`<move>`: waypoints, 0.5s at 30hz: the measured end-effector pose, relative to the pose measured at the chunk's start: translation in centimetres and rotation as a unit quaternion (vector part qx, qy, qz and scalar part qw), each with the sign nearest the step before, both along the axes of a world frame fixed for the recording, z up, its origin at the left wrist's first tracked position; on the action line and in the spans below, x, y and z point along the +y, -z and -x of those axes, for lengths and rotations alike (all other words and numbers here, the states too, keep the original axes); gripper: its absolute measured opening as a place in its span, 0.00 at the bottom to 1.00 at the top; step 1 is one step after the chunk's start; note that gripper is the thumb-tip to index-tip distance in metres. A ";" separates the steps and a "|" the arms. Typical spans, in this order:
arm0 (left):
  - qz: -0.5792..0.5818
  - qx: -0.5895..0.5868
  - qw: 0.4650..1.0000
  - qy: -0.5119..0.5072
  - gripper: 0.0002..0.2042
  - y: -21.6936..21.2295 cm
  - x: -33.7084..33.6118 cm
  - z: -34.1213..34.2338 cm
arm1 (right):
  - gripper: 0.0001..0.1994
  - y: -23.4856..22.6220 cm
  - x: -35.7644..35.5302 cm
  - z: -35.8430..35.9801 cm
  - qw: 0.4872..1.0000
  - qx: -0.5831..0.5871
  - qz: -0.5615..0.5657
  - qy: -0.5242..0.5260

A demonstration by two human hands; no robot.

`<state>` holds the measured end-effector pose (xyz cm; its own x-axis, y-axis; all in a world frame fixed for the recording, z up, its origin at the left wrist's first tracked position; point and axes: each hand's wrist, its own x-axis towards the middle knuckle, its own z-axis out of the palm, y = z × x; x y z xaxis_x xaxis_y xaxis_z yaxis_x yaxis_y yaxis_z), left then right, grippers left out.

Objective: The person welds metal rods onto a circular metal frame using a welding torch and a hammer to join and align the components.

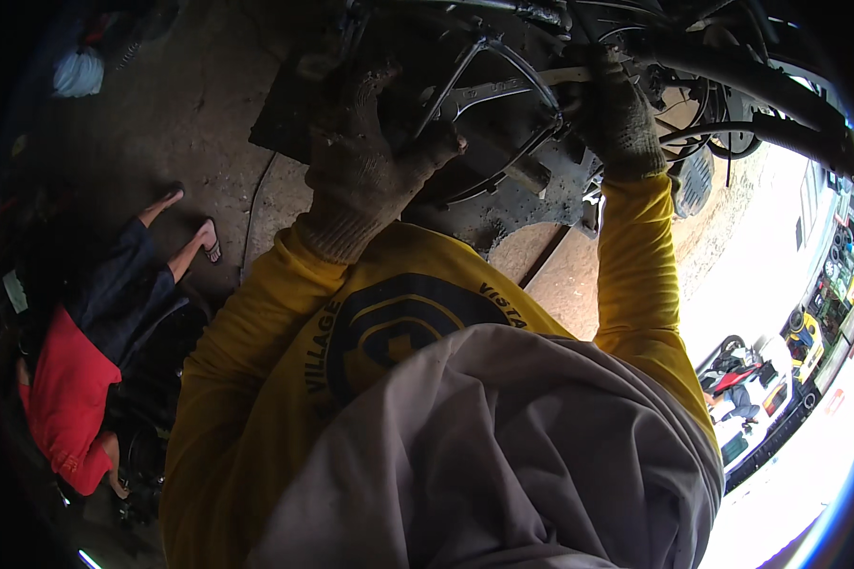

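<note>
A: Biggest items first?
B: Wearer's yellow shirt (247,398), dark emblem on chest. Grey cloth (522,446) draped over its lower middle.
A: Next size down?
B: Greasy dark machine (541,204) across the top: tubes, rods, cables, plate. Black ribbed hose (759,76) at its right. Then 1 other person (71,379) far left: red top, dark shorts, sandals, on a dull, stained floor (209,114).
A: Hands?
B: 2, both in dirty knit gloves. Left hand (361,156) open, thumb and fingers spread, beside the machine's left part. Fingertip contact: too dark to tell. Right hand (626,114) raised, fingers closed on 1 end of the wrench (498,90).
A: Wrench position?
B: Top centre, nearly level, between the hands. Runs left from the right hand, crossing a forked tube (527,68). Can't tell if they touch. Open end points left.
A: Smallest?
B: Thin cable (251,213), on the floor, left of the left hand.
</note>
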<state>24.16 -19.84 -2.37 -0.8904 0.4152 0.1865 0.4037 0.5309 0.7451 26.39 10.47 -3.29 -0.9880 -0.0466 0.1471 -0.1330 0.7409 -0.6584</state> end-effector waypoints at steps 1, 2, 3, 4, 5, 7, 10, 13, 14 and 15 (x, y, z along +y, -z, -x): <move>-0.028 -0.018 0.999 0.002 0.45 0.2 -0.1 0.0 | 0.18 0.6 -0.1 0.0 1.000 0.009 -0.022 0.005; -0.028 -0.018 0.999 0.001 0.45 -0.1 0.0 -0.1 | 0.16 0.8 -0.3 0.3 0.999 0.018 -0.043 0.009; 0.017 -0.015 1.000 -0.014 0.44 -0.9 0.2 -0.3 | 0.16 0.6 -0.3 0.8 0.999 0.018 -0.043 0.008; 0.063 -0.013 0.998 -0.029 0.44 -1.2 0.3 -0.5 | 0.19 0.0 -0.2 1.7 0.998 0.004 -0.068 -0.001; 0.064 -0.013 0.997 -0.031 0.44 -1.2 0.3 -0.6 | 0.21 -0.5 -0.4 2.6 0.996 -0.010 -0.093 -0.008; 0.089 0.025 0.995 -0.022 0.43 -0.8 0.2 -0.6 | 0.13 0.5 -1.0 6.0 0.987 0.113 -0.112 -0.023; 0.079 0.041 0.996 -0.004 0.42 -0.3 0.0 -0.8 | 0.13 2.5 -3.0 13.5 0.982 0.084 -0.101 -0.139; -0.018 0.100 0.995 0.012 0.40 0.5 -0.1 0.1 | 0.15 2.1 -6.2 17.8 0.975 -0.145 0.068 -0.156; -0.015 0.101 0.995 0.010 0.40 0.3 -0.1 0.1 | 0.16 1.5 -6.8 18.3 0.963 -0.188 0.118 -0.154; -0.001 0.093 0.996 -0.003 0.40 -0.1 0.1 0.1 | 0.16 0.6 -7.0 18.4 0.952 -0.216 0.155 -0.152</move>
